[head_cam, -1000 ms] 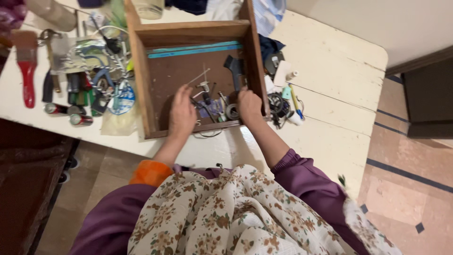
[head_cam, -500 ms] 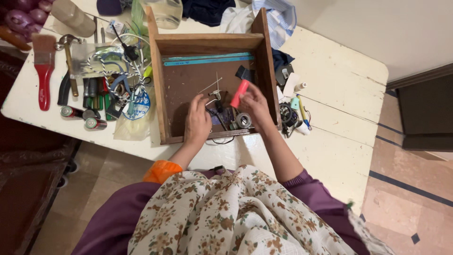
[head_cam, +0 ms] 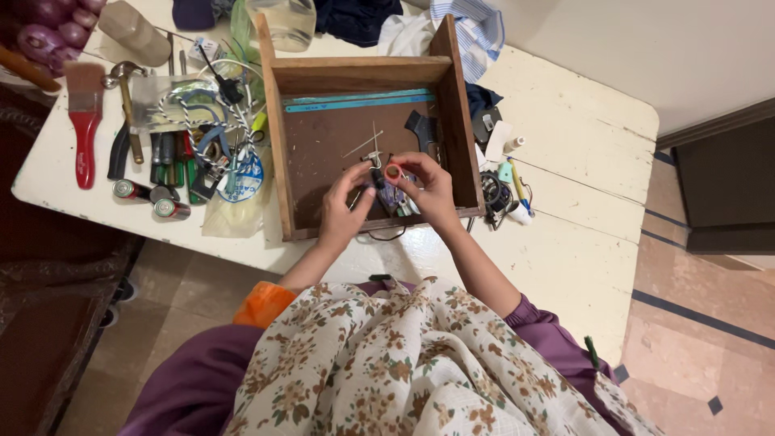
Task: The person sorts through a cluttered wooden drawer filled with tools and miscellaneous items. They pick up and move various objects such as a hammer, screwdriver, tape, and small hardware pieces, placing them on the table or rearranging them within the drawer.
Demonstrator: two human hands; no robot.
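Note:
An open wooden drawer (head_cam: 278,145) rests on a white table (head_cam: 565,161). Both my hands are inside it near its front wall. My right hand (head_cam: 428,190) pinches a small red tube (head_cam: 393,171), seen end-on, above the drawer floor. My left hand (head_cam: 343,208) is beside it, thumb and forefinger spread and reaching toward the tube, with nothing clearly in them. Under the hands lie small bits of hardware, a metal hook (head_cam: 373,157) and thin white sticks. Two blue strips (head_cam: 355,101) lie along the drawer's back, and a black tool (head_cam: 421,125) sits at its right.
Left of the drawer lie a red-handled paintbrush (head_cam: 83,121), a hammer (head_cam: 125,97), screwdrivers (head_cam: 169,157), batteries (head_cam: 149,198) and a coiled cord (head_cam: 202,105). A glass jar (head_cam: 282,20) and cloths (head_cam: 460,24) stand behind. Tangled cables (head_cam: 492,194) lie on the right.
My right hand picked a red tube out of the drawer and turned it end-on toward me. My left hand rose from the drawer floor toward it.

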